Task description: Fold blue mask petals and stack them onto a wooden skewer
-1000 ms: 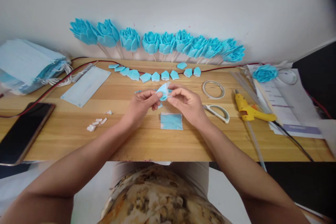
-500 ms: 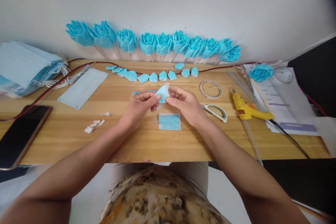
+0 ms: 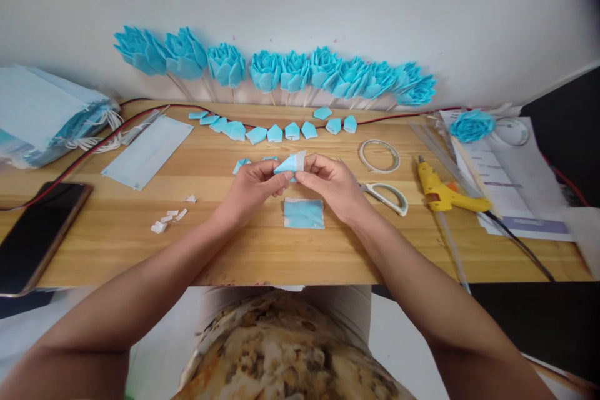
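Note:
Between my two hands is a small piece of light blue mask fabric, folded to a point on its left with a white edge on its right. My left hand pinches it by the pointed side, thumb against fingers. At the lower right edge my right hand grips it, also with the thumb. Below them a flat blue fabric rectangle lies on the table. Folded blue petals form a row behind my hands, and another folded piece shows beside my left hand.
Blue fabric flowers on sticks lean along the wall. Right of my hands are a tape roll, scissors and a yellow glue gun. A phone, white scraps, a flat mask and stacked masks lie left.
The fabric in my hands has been folded over further, its tip now pointing left instead of upward. Both hands stay in about the same place.

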The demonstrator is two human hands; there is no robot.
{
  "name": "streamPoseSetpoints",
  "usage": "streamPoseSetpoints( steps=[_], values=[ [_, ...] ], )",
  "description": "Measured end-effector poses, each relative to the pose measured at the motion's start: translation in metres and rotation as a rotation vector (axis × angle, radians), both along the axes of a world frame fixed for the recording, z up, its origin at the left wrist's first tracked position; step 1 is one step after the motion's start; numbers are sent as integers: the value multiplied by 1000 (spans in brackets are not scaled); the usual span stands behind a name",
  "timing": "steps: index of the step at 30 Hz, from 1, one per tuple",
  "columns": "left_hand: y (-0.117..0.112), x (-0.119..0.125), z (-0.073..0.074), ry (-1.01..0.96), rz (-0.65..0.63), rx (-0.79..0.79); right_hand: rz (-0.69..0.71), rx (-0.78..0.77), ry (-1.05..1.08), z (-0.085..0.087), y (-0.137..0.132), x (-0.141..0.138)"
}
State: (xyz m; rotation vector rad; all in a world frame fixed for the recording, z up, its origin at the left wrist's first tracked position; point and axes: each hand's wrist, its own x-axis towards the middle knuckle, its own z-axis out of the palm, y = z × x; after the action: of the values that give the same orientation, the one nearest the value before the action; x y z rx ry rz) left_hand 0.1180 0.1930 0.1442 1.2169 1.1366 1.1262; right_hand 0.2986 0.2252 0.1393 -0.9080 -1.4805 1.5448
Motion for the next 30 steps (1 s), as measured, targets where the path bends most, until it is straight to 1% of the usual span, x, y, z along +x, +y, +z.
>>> streamPoseSetpoints(
  steps=[5, 9, 12, 16, 20, 23, 26, 30],
  values=[
    [0, 1, 3, -28, 4, -52, -23, 9, -2, -1, 2, 5],
    [-1, 1, 3, -2, -33, -59, -65, -3, 33, 0, 2, 6],
    [-1, 1, 0, 35, -60, -46, -55, 55, -12, -1, 2, 6],
    [-2, 1, -2, 118, -104, -38, -86, 189, -110, -4, 1, 6],
    [-2, 1, -2, 143, -134, -32, -128, 319, -179, -2, -1, 5],
    [-2, 1, -1, 127, -129, -29, -142, 438, -207, 3, -3, 5],
    [-2, 1, 1, 89, -119, -29, -139, 595, -286, 6, -3, 7],
    [-2, 0, 3, 31, -94, -32, -134, 794, -373, 4, -1, 11]
  ],
)
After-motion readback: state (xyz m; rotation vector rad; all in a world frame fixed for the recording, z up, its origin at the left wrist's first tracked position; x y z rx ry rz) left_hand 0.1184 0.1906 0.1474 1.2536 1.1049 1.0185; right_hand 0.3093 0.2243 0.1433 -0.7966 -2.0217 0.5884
